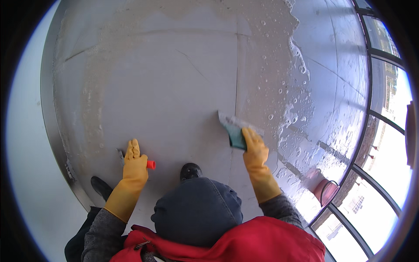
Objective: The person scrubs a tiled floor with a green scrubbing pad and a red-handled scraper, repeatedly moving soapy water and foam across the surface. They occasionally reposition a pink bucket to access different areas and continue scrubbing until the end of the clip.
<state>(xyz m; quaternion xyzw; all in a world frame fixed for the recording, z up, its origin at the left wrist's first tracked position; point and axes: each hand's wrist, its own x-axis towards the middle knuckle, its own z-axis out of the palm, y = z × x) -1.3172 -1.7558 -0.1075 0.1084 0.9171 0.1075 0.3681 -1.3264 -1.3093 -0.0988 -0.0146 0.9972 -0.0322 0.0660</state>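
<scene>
My left hand (135, 163), in a yellow rubber glove, is closed round a small tool with a red handle (151, 164); a narrow blade (120, 156) shows at its left side. Two of its fingers point forward. My right hand (255, 147), gloved alike, grips a green piece (236, 135) that joins a wide, flat, greyish scraper blade (240, 120). This blade lies at or just above the grey tiled floor (170, 91), across a tile joint. Contact with the floor cannot be told. Foamy water (284, 98) spreads on the floor right of the blade.
A pink bucket (325, 192) with a dark handle stands at the right by the framed windows (386, 95). A metal skirting (49, 108) and white wall (26, 124) run along the left. My dark boots (191, 171) are on the floor. Dirty wet film (90, 95) lies at the left.
</scene>
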